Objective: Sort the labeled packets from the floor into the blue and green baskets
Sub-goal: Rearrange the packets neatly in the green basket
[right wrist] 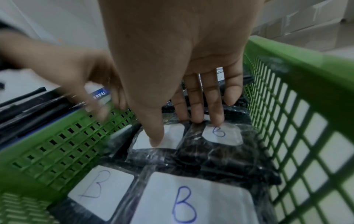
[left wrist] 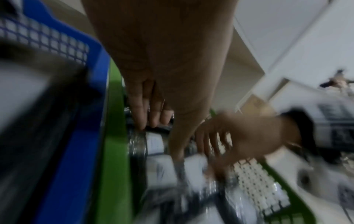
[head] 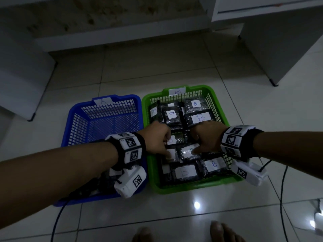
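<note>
Tiled floor | both your hands in green basket | fingers straight, pressing packets, holding none | packets soft, slick: pinch an edge.

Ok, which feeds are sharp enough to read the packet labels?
Head view: dim, but B labels in the green basket are legible, and glare sits on the floor. Left wrist view: heavy motion blur, nothing readable. Right wrist view: near labels sharp; the left hand is smeared.

Head looks down; wrists closely share green basket.
</note>
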